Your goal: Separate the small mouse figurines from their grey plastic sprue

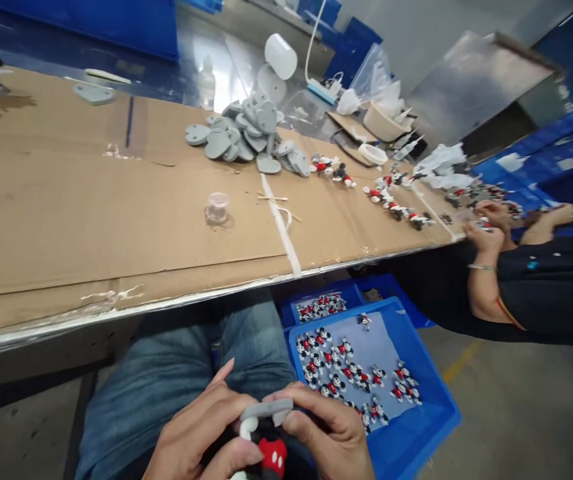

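Observation:
My left hand (201, 430) and my right hand (329, 433) meet over my lap, below the table edge. Together they hold a small mouse figurine (269, 450) with red shorts and a grey heart-shaped base (266, 408) pressed against it. The left thumb lies on the figurine's side and the right fingers pinch the grey base. A pile of the same grey heart bases (246, 137) lies on the cardboard-covered table (91, 220). To my right on the floor, a blue bin (416, 427) holds several finished-looking figurines (346, 373).
A small clear cup (217, 207) stands on the cardboard. More figurines (391, 200) lie along the table's right end, where another person's hands (486, 227) handle one. A white lamp (280, 57), plastic bags and tape rolls sit at the back. A second blue bin (321, 303) sits under the table.

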Tool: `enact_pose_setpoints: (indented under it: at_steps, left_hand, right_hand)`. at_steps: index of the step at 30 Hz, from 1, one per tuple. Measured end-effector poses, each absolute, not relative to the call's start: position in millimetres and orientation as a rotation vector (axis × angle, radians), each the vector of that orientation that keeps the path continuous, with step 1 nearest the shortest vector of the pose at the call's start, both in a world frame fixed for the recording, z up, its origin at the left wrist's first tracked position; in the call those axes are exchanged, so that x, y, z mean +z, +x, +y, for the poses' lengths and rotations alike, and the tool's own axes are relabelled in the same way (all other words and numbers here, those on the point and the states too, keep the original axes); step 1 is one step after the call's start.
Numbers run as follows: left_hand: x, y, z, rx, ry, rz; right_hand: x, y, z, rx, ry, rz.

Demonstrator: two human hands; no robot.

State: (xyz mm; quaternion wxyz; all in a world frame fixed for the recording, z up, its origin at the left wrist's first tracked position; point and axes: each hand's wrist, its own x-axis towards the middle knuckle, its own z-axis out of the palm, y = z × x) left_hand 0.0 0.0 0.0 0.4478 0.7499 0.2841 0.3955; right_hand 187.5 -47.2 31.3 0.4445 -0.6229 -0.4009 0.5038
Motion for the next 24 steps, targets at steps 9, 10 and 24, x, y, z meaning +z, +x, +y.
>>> enact_pose_setpoints:
  at_steps: [9, 10, 24]
  left_hand:
    - [6, -2, 3, 0.996, 1.888, 0.692]
    - [6, -2, 3, 1.005, 1.882, 0.688]
    - [-2, 3, 8, 1.068, 1.836, 0.633]
  right_hand:
    - [28, 192, -47, 1.235, -1.447, -1.094]
    - [27, 193, -47, 1.231, -1.43, -1.107]
    - [26, 195, -36, 1.312, -1.323, -0.99]
